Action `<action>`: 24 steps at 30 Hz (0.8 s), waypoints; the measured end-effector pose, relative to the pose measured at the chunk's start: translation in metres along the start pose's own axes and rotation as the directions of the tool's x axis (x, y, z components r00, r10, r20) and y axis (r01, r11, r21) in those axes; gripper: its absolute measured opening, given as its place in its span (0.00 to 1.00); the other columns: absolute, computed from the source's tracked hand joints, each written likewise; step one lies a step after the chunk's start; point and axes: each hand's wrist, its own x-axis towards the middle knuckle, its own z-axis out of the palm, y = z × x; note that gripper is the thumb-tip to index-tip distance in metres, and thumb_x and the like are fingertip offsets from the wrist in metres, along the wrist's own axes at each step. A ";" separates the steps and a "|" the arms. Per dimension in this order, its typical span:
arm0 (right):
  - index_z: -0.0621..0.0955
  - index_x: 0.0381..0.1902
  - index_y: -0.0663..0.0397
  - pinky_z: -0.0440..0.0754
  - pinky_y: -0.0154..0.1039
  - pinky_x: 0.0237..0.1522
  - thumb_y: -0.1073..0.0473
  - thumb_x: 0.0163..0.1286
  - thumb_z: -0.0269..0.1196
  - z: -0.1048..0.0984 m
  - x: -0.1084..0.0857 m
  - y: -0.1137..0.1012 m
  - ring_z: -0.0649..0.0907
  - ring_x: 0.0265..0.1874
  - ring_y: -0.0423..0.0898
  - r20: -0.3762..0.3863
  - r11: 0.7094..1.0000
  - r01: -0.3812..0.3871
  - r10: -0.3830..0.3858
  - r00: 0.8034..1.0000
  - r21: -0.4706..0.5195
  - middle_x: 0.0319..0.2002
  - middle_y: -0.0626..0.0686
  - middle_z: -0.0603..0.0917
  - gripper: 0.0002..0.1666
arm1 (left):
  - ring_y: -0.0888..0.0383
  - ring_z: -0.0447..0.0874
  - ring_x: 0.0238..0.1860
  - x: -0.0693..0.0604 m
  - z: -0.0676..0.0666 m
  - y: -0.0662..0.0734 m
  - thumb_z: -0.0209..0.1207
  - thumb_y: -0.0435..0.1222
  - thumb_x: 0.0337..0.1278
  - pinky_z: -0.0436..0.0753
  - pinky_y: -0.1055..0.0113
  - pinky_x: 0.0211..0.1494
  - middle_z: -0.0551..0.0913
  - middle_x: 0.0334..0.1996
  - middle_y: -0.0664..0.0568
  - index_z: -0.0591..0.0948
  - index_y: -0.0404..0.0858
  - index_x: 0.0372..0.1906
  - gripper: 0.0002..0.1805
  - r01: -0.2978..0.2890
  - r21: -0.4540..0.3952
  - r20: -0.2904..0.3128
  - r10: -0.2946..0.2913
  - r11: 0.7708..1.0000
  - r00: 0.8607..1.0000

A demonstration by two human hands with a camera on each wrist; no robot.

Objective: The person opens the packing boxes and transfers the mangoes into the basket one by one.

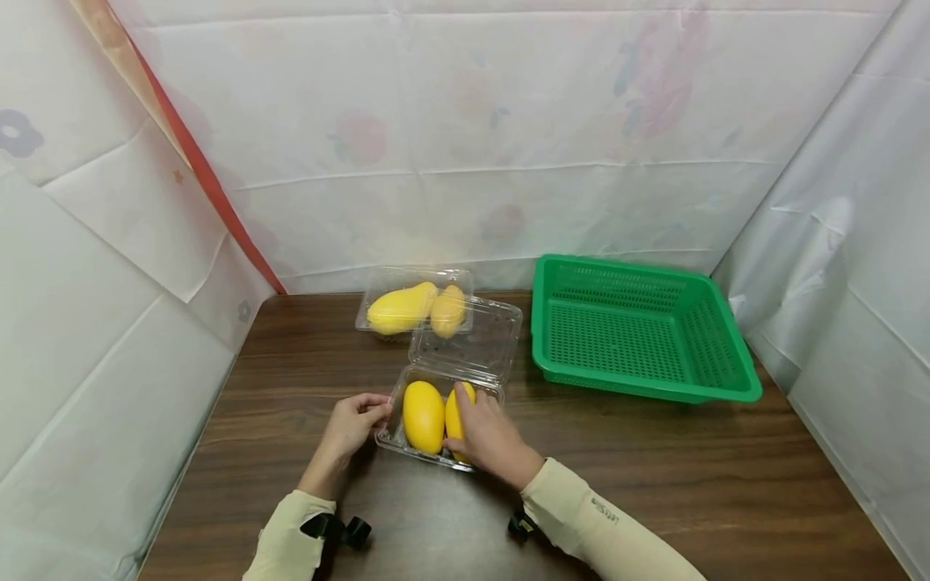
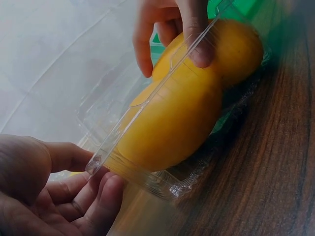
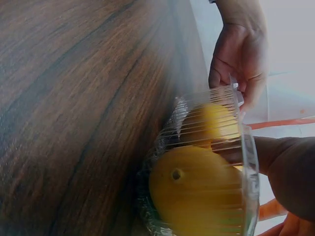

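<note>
A clear plastic clamshell box (image 1: pixel 471 466) lies with its lid (image 1: pixel 468 355) folded back, and two yellow mangoes lie side by side in its base. My left hand (image 1: pixel 351 428) pinches the left rim of the box, its fingers (image 2: pixel 98 196) below the edge in the left wrist view. Inside the base, my right hand (image 1: pixel 494 440) grips the right mango (image 1: pixel 454 420), thumb on one side and fingers on the other. That hand partly covers the fruit. The left mango (image 1: pixel 424 417) rests next to it, untouched by the left hand.
Behind the lid stands another clear box (image 1: pixel 374 278) with a large yellow mango (image 1: pixel 395 311) and a smaller one (image 1: pixel 448 311). A green perforated basket (image 1: pixel 654 390) sits at the back right of the wooden table (image 1: pixel 654 476). White sheets (image 1: pixel 436 218) enclose the table's back and sides.
</note>
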 end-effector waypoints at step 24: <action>0.66 0.66 0.58 0.77 0.42 0.34 0.48 0.50 0.76 -0.004 0.005 -0.001 0.76 0.36 0.52 -0.032 0.996 -0.028 0.031 0.999 0.084 0.40 0.60 0.77 0.50 | 0.63 0.76 0.22 0.001 0.000 0.000 0.59 0.29 0.62 0.78 0.73 0.25 0.82 0.24 0.51 0.80 0.21 0.47 0.13 -0.001 -0.032 0.021 0.002 0.999 1.000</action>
